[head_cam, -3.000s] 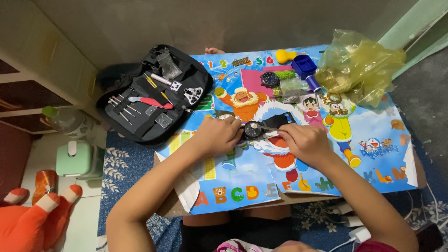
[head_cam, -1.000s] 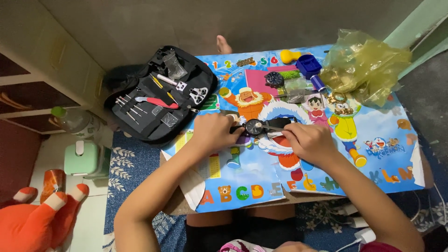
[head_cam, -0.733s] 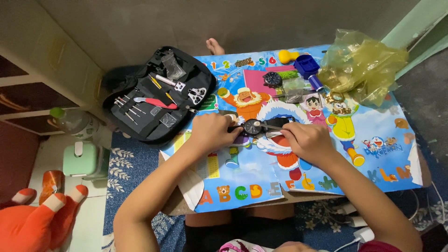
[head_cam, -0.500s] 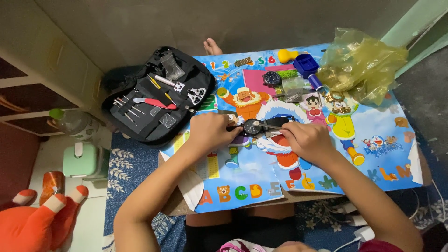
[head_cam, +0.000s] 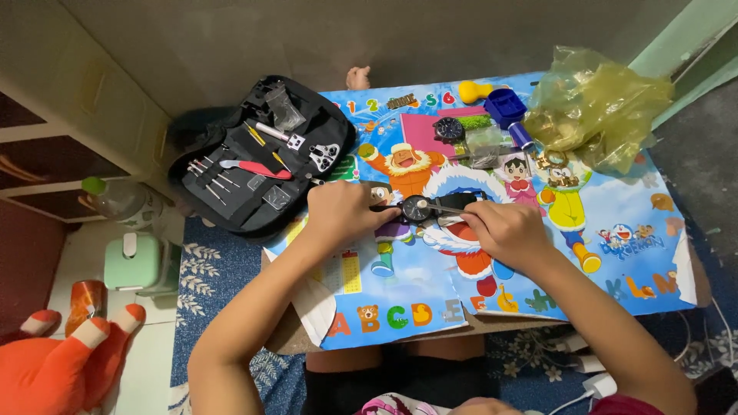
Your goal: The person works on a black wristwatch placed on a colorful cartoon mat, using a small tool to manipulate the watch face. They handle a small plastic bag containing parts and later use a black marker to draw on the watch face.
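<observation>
1. Low and covered by a bright cartoon alphabet mat [head_cam: 430, 303], the bench [head_cam: 296, 342] sits on a blue patterned rug [head_cam: 204, 277] beside pale drawers.
2. At the middle of the mat lies a black wristwatch [head_cam: 417, 208], dial or back up; which one I cannot tell.
3. Left hand [head_cam: 344, 213] is curled around the watch's left side, fingertips pressing it down to the mat.
4. Right hand [head_cam: 503, 230] is clenched on a thin metal tool [head_cam: 444, 207] whose tip reaches the watch case.
5. Judging by its look, the watch is small, stiff and light, with a smooth case that could slip; the glass would scratch easily. The case rim or the strap ends look the safest places to grip.
6. Further out: an open black tool case [head_cam: 257, 157] with screwdrivers and pliers on the left, a second watch [head_cam: 448, 129], a blue holder [head_cam: 506, 106], a yellow piece [head_cam: 473, 91] and a crumpled yellowish plastic bag [head_cam: 596, 107] at the far edge.
7. An orange plush toy [head_cam: 65, 361] is cut off at the bottom left corner.
8. Hidden: the strap under the hands, the tool's tip, and what the bag holds.
</observation>
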